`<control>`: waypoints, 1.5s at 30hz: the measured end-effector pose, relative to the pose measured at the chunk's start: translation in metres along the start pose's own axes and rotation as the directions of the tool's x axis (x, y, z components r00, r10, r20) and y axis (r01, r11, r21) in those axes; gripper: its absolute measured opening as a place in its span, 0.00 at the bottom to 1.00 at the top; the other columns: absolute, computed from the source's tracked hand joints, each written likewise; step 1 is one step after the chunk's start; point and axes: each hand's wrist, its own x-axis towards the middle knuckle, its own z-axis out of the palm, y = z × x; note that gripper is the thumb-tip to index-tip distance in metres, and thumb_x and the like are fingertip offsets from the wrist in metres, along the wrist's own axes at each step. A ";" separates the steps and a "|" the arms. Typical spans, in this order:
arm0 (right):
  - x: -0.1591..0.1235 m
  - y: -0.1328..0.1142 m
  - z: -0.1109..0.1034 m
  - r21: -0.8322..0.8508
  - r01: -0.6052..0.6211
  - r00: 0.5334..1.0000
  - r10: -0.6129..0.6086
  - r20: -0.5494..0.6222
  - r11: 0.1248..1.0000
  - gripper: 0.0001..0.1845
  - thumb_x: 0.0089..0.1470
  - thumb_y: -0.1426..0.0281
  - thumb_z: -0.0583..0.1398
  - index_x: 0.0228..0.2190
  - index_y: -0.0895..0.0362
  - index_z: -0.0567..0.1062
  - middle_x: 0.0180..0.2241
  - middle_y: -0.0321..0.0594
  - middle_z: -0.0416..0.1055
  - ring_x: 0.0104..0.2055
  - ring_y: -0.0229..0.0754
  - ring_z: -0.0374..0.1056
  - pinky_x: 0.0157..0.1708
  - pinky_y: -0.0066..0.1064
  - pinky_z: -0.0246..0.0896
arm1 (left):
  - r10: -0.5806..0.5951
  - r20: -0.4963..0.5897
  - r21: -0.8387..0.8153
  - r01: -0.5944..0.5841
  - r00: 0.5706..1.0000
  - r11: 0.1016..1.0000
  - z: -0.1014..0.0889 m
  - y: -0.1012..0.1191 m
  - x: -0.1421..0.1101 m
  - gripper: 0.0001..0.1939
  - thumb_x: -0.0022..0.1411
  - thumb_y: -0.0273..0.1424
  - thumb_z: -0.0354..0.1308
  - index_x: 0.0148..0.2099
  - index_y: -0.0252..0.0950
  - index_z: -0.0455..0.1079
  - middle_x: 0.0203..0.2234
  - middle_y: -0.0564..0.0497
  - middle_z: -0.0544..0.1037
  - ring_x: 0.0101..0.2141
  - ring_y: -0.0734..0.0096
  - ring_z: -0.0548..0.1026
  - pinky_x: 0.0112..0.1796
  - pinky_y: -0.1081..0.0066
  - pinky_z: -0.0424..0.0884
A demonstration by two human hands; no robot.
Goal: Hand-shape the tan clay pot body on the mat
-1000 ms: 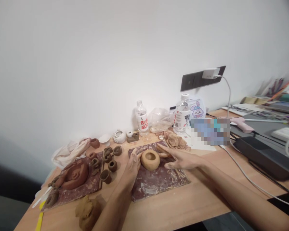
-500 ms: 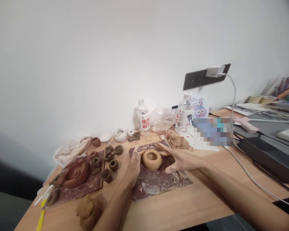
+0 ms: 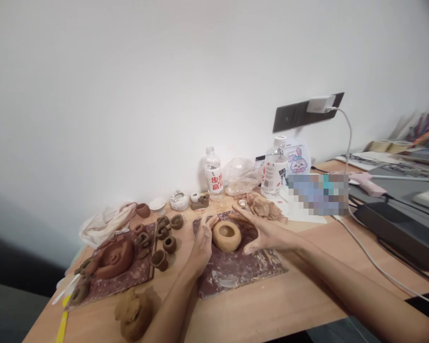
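Note:
A round, light-brown clay pot (image 3: 222,244) with a hole in its top sits on a dark red, clay-smeared board (image 3: 232,274). My left hand (image 3: 203,240) is upright along the pot's left side, its fingers stretched out; whether it touches the clay I cannot tell. On the right, my right hand (image 3: 262,233) has its fingers extended and thumb spread wide, with a small gap between it and the pot. Clay residue whitens the fingers of both hands.
Left of the board are small dark clay pots (image 3: 159,260), a reddish clay piece (image 3: 114,259) on a second board, and a clay lump (image 3: 133,314). Behind stand two water bottles (image 3: 213,174) and crumpled brown paper (image 3: 266,208). A white cable (image 3: 370,262) crosses the right side.
My right hand's fingers have lifted slightly off the pot's far side, and my left fingers have shifted a little. The pot stays in place on the board.

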 end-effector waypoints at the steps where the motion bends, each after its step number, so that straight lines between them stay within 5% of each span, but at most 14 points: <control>1: 0.001 0.001 0.002 0.005 0.020 1.000 -0.020 0.001 1.000 0.65 0.40 0.56 0.71 0.67 0.54 0.38 0.66 0.56 0.48 0.67 0.52 0.48 0.64 0.47 0.43 | 0.007 0.001 0.009 -0.007 1.000 1.000 0.000 -0.001 0.000 0.45 0.58 0.63 0.38 0.67 0.37 0.49 0.63 0.39 0.62 0.64 0.55 0.57 0.64 0.54 0.51; 5: 0.007 0.002 0.012 -0.089 0.060 0.998 -0.059 0.014 0.994 0.60 0.40 0.56 0.71 0.65 0.56 0.47 0.65 0.56 0.51 0.66 0.53 0.50 0.64 0.48 0.42 | 0.012 -0.030 0.131 -0.008 0.999 0.991 0.000 0.001 -0.001 0.47 0.57 0.63 0.40 0.67 0.35 0.49 0.64 0.37 0.60 0.65 0.55 0.52 0.65 0.55 0.43; 9: 0.012 0.000 0.016 -0.198 0.104 0.992 -0.115 -0.045 0.975 0.54 0.39 0.55 0.71 0.63 0.57 0.56 0.63 0.54 0.56 0.64 0.56 0.53 0.63 0.49 0.46 | 0.049 0.025 0.001 -0.050 0.998 0.999 0.001 0.006 -0.002 0.44 0.61 0.58 0.45 0.69 0.37 0.43 0.64 0.37 0.58 0.64 0.55 0.57 0.64 0.55 0.50; 14: 0.016 0.002 0.020 -0.137 0.163 0.980 -0.177 -0.089 0.977 0.46 0.41 0.55 0.70 0.59 0.57 0.63 0.59 0.52 0.64 0.60 0.54 0.61 0.60 0.46 0.55 | 0.030 0.127 0.024 -0.033 0.991 0.999 0.000 0.010 -0.005 0.40 0.51 0.35 0.67 0.63 0.39 0.56 0.63 0.42 0.61 0.63 0.50 0.57 0.62 0.52 0.55; 18: 0.016 0.005 0.021 -0.140 0.170 0.979 -0.184 -0.092 0.975 0.46 0.41 0.56 0.70 0.59 0.55 0.62 0.59 0.51 0.63 0.61 0.54 0.60 0.59 0.46 0.55 | 0.041 0.045 0.133 -0.047 0.998 0.990 0.003 0.013 -0.007 0.38 0.48 0.25 0.65 0.62 0.40 0.59 0.61 0.44 0.65 0.62 0.52 0.59 0.62 0.52 0.54; 22: 0.016 0.002 0.020 -0.133 0.174 0.980 -0.185 -0.077 0.976 0.46 0.42 0.57 0.70 0.59 0.56 0.62 0.59 0.51 0.63 0.60 0.53 0.60 0.60 0.45 0.55 | 0.028 0.046 0.114 -0.033 0.999 0.993 0.005 0.013 -0.007 0.43 0.49 0.26 0.64 0.65 0.40 0.52 0.60 0.44 0.66 0.61 0.55 0.61 0.61 0.53 0.57; 25: 0.016 -0.001 0.020 -0.123 0.178 0.980 -0.187 -0.066 0.976 0.45 0.43 0.57 0.70 0.59 0.56 0.62 0.59 0.51 0.64 0.60 0.53 0.61 0.60 0.45 0.54 | 0.093 0.069 0.222 -0.107 0.993 0.969 0.002 0.011 -0.007 0.39 0.50 0.28 0.64 0.64 0.39 0.56 0.61 0.43 0.64 0.62 0.52 0.60 0.62 0.51 0.55; 31: 0.014 0.003 0.018 -0.131 0.137 0.986 -0.147 -0.075 0.982 0.51 0.38 0.54 0.71 0.60 0.55 0.61 0.60 0.51 0.62 0.61 0.54 0.59 0.61 0.46 0.53 | 0.263 0.276 0.663 -0.381 0.924 0.644 -0.012 0.009 -0.009 0.29 0.63 0.34 0.54 0.65 0.38 0.56 0.66 0.39 0.54 0.66 0.49 0.47 0.63 0.45 0.47; 36: 0.013 0.003 0.017 -0.155 0.132 0.987 -0.145 -0.074 0.979 0.51 0.38 0.53 0.71 0.60 0.55 0.61 0.59 0.50 0.63 0.60 0.55 0.60 0.60 0.47 0.54 | 0.244 0.357 0.784 -0.432 0.901 0.447 -0.016 0.007 -0.009 0.24 0.66 0.34 0.49 0.63 0.40 0.60 0.67 0.40 0.53 0.66 0.44 0.47 0.61 0.40 0.48; 39: 0.014 0.001 0.017 -0.198 0.145 0.983 -0.163 -0.079 0.970 0.49 0.39 0.53 0.70 0.60 0.56 0.62 0.59 0.52 0.63 0.60 0.55 0.61 0.59 0.47 0.54 | 0.256 0.349 0.774 -0.431 0.902 0.464 -0.015 0.006 -0.009 0.26 0.67 0.35 0.48 0.66 0.38 0.55 0.66 0.38 0.54 0.66 0.46 0.47 0.62 0.42 0.48; 45: 0.014 -0.001 0.018 -0.263 0.167 0.977 -0.195 -0.084 0.950 0.47 0.41 0.53 0.69 0.58 0.58 0.64 0.57 0.53 0.65 0.59 0.55 0.61 0.59 0.47 0.55 | 0.213 0.233 0.702 -0.316 0.949 0.638 -0.011 0.003 -0.011 0.37 0.62 0.34 0.56 0.68 0.38 0.45 0.65 0.39 0.56 0.66 0.52 0.52 0.63 0.47 0.51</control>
